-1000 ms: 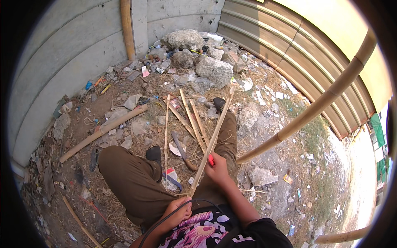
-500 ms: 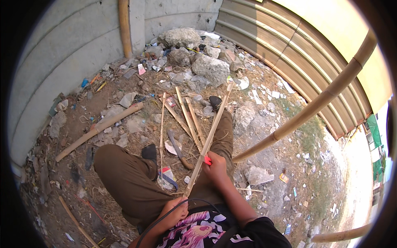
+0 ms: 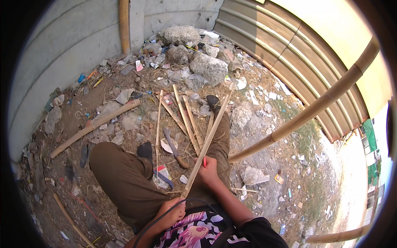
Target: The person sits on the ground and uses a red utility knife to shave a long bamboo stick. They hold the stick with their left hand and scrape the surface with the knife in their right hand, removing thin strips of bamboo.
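Note:
A long, pale split-bamboo strip (image 3: 210,138) slants across my lap, its far end raised over my outstretched right leg. My left hand (image 3: 173,211) is closed round its near end by my waist. Partway up the strip, my right hand (image 3: 209,170) grips a small red-handled tool (image 3: 204,161) against its right side; fingers hide most of the tool and any blade. Between my legs lies a machete (image 3: 172,144) with a dark blade and wooden handle. Several more strips, among them a thin one (image 3: 159,120) and a wider one (image 3: 184,113), lie beyond it.
A bamboo pole (image 3: 95,127) lies to the left, and a thick one (image 3: 308,113) slants across the right side. Large rocks (image 3: 209,68) and litter fill the back corner between the concrete wall (image 3: 74,62) and corrugated sheeting (image 3: 289,53). Another bamboo piece (image 3: 337,236) is at lower right.
My right hand has slid a little toward me along the bamboo strip, with less of the red tool showing. My left hand keeps its hold. The whole view has shifted slightly.

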Tool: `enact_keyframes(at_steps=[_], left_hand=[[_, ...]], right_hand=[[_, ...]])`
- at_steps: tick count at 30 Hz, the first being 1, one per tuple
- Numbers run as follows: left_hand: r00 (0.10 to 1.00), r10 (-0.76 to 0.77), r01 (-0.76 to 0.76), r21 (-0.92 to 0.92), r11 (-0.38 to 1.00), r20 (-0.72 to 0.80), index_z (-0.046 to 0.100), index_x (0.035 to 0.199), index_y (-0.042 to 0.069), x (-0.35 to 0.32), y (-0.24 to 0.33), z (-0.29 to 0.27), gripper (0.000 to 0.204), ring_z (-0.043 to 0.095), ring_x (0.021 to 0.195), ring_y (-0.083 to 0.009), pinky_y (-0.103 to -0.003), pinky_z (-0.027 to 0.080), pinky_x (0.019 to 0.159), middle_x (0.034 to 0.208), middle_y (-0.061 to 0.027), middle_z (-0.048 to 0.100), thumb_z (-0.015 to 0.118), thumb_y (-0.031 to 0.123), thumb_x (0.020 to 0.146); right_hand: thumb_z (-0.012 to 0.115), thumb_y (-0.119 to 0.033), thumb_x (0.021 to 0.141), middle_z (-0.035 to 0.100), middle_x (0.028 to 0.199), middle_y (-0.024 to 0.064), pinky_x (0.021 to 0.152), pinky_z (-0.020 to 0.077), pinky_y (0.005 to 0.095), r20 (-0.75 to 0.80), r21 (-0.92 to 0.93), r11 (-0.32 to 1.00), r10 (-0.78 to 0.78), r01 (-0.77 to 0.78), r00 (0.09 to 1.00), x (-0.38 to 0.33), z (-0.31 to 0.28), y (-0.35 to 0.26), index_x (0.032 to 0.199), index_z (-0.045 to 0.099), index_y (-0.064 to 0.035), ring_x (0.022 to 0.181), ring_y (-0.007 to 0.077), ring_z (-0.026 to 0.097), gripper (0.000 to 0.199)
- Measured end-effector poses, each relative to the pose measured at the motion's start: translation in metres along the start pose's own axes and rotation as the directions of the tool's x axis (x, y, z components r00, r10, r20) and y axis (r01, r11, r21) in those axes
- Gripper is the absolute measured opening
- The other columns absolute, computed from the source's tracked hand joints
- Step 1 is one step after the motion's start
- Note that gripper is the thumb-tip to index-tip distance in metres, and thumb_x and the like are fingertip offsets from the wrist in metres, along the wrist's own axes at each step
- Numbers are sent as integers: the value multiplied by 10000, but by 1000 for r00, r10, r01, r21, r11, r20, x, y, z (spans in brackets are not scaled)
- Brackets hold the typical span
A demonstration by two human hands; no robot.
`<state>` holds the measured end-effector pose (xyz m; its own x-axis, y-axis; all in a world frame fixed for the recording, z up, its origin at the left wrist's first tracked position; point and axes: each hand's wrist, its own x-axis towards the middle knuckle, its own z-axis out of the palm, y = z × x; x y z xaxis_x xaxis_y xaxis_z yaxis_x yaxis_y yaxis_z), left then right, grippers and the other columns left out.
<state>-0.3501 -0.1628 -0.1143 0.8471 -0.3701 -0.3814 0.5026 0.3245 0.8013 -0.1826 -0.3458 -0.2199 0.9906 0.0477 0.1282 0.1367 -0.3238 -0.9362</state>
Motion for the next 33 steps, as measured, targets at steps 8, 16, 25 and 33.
enact_keyframes(at_steps=[8, 16, 25, 33], left_hand=[[1000, -10, 11, 57, 998, -12, 412, 861, 72, -3, 2, 1, 258, 351, 567, -54, -225, 310, 515, 662, 27, 377, 412, 195, 1087], [1000, -13, 13, 29, 1000, -16, 416, 884, 75, -3, 1, -1, 240, 316, 570, -52, -230, 298, 520, 660, 36, 356, 409, 198, 1090], [999, 31, -25, 205, 978, -23, 415, 827, 77, -5, 4, 4, 304, 348, 583, -64, -247, 316, 537, 661, 26, 392, 415, 233, 1087], [999, 26, -28, -41, 999, -37, 411, 809, 76, 0, -5, -5, 299, 346, 573, -71, -248, 305, 518, 660, 17, 373, 409, 198, 1082]], right_hand=[[647, -158, 860, 549, 590, 187, 510, 444, 425, -40, -234, 955, -196, 181, 980, 4, -10, -41, 691, 582, -15, 540, 400, 558, 230], [552, -192, 957, 570, 618, 189, 553, 446, 483, -183, -386, 898, -298, 210, 937, 45, -15, -54, 686, 571, -29, 567, 422, 564, 317], [587, -259, 925, 613, 689, 266, 625, 461, 504, -527, -456, 888, -217, -58, 822, 213, -83, -66, 743, 638, 45, 672, 470, 607, 358], [594, -266, 933, 481, 514, 54, 443, 353, 363, 136, 324, 907, 238, -271, 962, 200, -93, -46, 585, 492, -81, 408, 206, 452, 407]])
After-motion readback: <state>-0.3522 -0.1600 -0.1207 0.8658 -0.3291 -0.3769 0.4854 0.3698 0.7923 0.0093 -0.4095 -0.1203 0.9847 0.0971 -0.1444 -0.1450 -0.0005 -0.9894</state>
